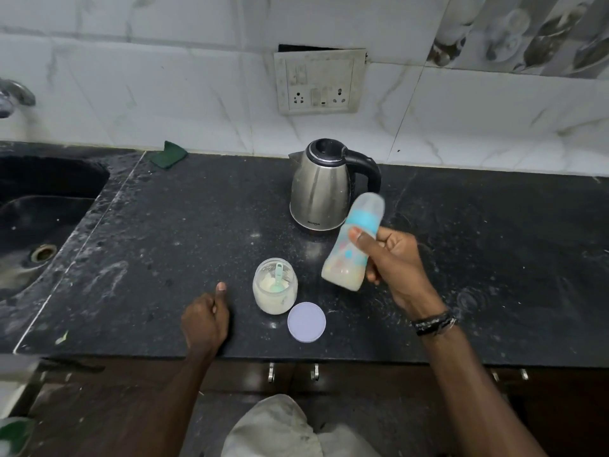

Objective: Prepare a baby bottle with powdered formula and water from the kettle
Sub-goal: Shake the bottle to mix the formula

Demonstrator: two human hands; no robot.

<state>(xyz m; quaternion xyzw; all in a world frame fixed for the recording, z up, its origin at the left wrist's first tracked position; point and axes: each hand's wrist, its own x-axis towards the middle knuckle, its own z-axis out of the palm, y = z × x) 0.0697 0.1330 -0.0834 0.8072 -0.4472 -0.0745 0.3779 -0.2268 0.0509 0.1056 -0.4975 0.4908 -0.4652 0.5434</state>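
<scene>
My right hand point(393, 262) grips a baby bottle point(349, 249) with a blue collar and clear cap, tilted and blurred, above the black counter point(494, 275); milky liquid sits in its base. A steel kettle point(321, 188) with a black handle stands behind it. An open jar of formula powder point(275, 286) with a teal scoop inside stands near the front, its lilac lid point(306, 322) lying beside it. My left hand point(206, 319) rests on the counter left of the jar, fingers curled, thumb out, holding nothing.
A black sink point(39, 206) lies at the left with a tap point(14, 97) above it. A green scrub pad point(167, 154) lies by the wall. A socket plate point(318, 80) is on the tiled wall. Cabinet handles point(293, 371) hang below the counter edge.
</scene>
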